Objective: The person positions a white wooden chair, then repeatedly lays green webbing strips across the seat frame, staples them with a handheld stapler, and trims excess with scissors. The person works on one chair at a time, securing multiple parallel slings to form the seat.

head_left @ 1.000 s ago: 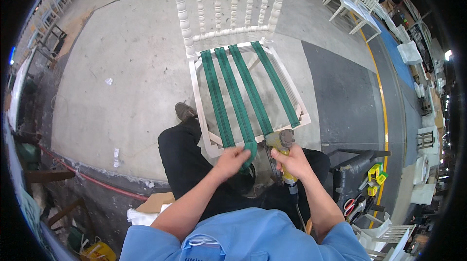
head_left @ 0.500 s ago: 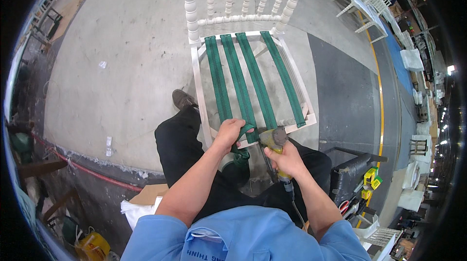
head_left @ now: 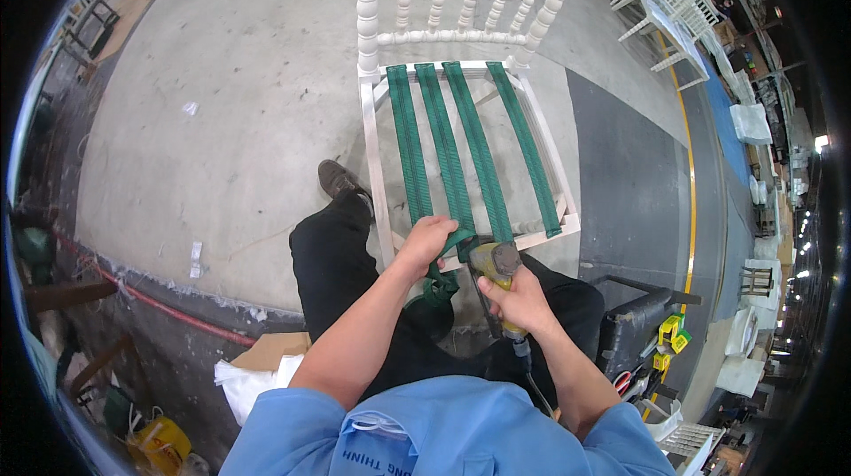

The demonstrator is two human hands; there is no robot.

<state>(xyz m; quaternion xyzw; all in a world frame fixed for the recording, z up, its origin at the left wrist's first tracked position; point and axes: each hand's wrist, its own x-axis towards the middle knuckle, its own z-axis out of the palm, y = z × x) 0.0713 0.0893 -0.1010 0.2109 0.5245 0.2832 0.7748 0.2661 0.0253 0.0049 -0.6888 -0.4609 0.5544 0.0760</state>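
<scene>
A white chair frame (head_left: 372, 157) stands before me, its turned-spindle back on the far side. Several green webbing straps (head_left: 409, 139) run from the back rail to the front rail. My left hand (head_left: 429, 244) is closed on the loose end of a green webbing strap (head_left: 441, 285) at the front rail, and the rest of it hangs down between my knees. In my right hand (head_left: 519, 297) is a yellow staple gun (head_left: 493, 261) with a hose at its lower end. The gun's head is at the front rail, just right of my left hand; its tip is hidden.
To my right is a black padded stool (head_left: 634, 325) with yellow boxes (head_left: 672, 331) and red-handled scissors (head_left: 623, 382) beside it. A red hose (head_left: 191, 321) crosses the floor at left. Behind my left arm sits an open cardboard box (head_left: 277, 352) with white material. White chairs (head_left: 665, 15) stand far right.
The chair frame appears slightly farther right in view. The staple gun's head has shifted slightly nearer to me along the front rail; both hands keep their hold.
</scene>
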